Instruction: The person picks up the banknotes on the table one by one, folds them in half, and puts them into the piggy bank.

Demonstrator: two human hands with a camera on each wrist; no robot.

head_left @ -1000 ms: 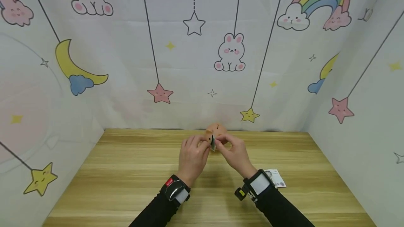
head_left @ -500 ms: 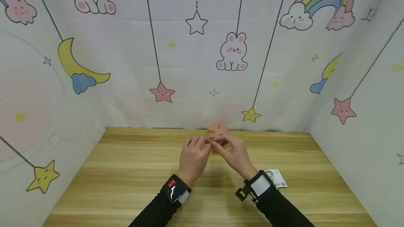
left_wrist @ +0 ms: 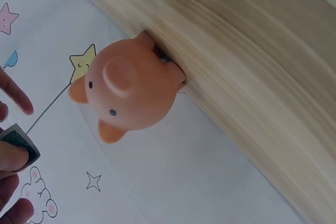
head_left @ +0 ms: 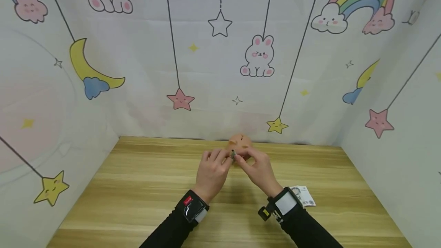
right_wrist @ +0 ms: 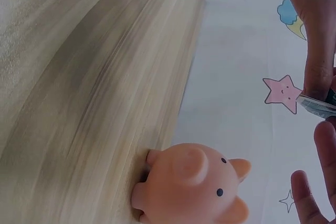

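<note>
An orange piggy bank with a slot in its top stands at the back of the table, just beyond both hands. My left hand and right hand meet in front of it. Between their thumbs and fingertips they pinch a small, greenish folded banknote. In the left wrist view the folded note shows at the left edge, apart from the piggy bank. The right wrist view has the note at its right edge, with the piggy bank lower down. Fingers partly cover the note.
A pale banknote with a printed portrait lies on the wooden table, partly behind the right wrist strap. A white cloth with cartoon drawings rises along the table's back and sides.
The banknote showed as a longer strip between the fingers a second ago; now it is a smaller packet. Both hands stay nearly in place. The head view has shifted slightly.
</note>
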